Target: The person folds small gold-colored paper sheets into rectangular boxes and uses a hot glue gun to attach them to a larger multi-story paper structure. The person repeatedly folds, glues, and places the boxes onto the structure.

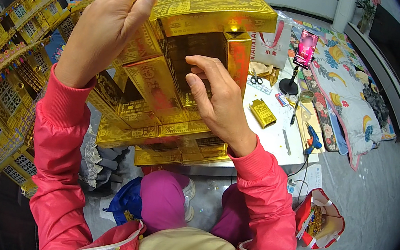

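Observation:
A tall house-like model point(159, 119) of shiny gold patterned card boxes stands before me on a white table, with a wide gold roof piece point(222, 12) on top. Raised at the roof's left edge, my left hand point(107, 33) is closed in a fist, thumb along the curled fingers. What it holds, if anything, is hidden behind it. My right hand point(222, 97) hovers before the model's dark central opening point(198, 47), fingers loosely bent and apart, nothing visible in them. Beside the opening stands an upright gold box point(238, 58).
On the white table point(265, 140) lie a small gold box point(262, 113), black scissors point(256, 80) and a blue glue gun point(314, 138) with a cord. A phone point(305, 48) stands on a holder. Left is another gold model point(5, 96); a red-white bag point(320, 220) sits on the floor.

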Demonstrator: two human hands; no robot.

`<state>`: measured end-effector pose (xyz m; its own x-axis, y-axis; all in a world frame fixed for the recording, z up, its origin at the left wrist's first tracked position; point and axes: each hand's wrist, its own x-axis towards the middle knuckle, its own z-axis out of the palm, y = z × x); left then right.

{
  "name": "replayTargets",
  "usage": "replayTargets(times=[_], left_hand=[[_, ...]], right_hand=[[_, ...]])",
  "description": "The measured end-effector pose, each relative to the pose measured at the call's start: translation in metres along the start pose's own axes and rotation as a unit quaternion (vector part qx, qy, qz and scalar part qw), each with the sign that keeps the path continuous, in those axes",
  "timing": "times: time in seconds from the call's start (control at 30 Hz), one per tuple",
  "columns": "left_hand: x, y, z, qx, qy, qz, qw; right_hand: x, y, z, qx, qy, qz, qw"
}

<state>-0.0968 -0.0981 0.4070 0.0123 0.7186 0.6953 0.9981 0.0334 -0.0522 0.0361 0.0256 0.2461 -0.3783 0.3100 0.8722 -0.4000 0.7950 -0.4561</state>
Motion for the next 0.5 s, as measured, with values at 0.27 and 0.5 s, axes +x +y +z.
replayTargets(times=[0.27,0.5], left_hand=[[-0.0006,0.0016,0.0006,0.0,0.0,0.002,1.0],[-0.0012,0.0013,0.0016,-0.014,0.01,0.005,1.0]], right_hand=[[0.0004,-0.0008,-0.0002,0.009,-0.005,0.005,1.0],[0.0005,-0.001,-0.0003,0.005,-0.006,0.007,1.0]])
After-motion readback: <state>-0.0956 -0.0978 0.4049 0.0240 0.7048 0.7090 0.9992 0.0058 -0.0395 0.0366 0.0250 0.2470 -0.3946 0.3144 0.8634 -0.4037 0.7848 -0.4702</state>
